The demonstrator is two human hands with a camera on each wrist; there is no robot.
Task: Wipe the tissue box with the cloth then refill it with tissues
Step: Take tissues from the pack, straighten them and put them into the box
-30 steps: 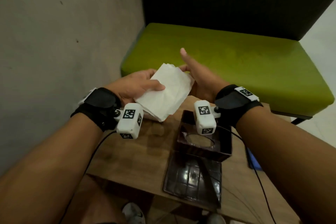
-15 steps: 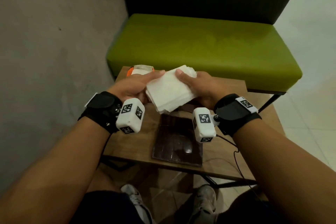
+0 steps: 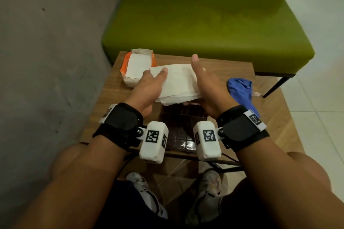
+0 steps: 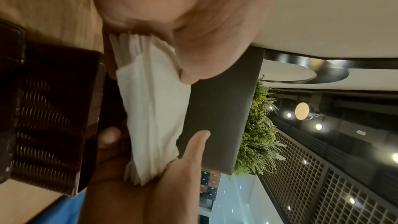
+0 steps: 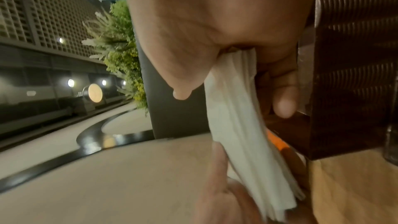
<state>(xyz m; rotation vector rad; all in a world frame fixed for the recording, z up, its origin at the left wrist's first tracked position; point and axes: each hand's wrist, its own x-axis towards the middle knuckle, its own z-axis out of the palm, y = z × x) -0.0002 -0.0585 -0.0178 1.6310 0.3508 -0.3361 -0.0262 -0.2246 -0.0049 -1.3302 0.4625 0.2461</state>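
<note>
Both hands hold a stack of white tissues (image 3: 178, 82) just above the far end of the dark brown tissue box (image 3: 183, 117), which stands on the wooden table (image 3: 264, 122). My left hand (image 3: 154, 80) grips the stack's left end, thumb on top. My right hand (image 3: 202, 83) holds the right end with its fingers (image 5: 282, 94) curled underneath and the thumb sticking up. The left wrist view shows the tissues (image 4: 150, 108) beside the box (image 4: 49, 117). The blue cloth (image 3: 242, 89) lies crumpled at the right of the table.
An open orange pack of tissues (image 3: 137, 67) sits at the table's far left corner. The green bench (image 3: 204, 29) runs behind the table, with a grey wall (image 3: 46, 61) to the left. My shoes (image 3: 147, 195) show under the near table edge.
The stack went from mostly my left hand to both hands and came down flatter over the box. My right thumb has lifted off it. The head view tilted downward.
</note>
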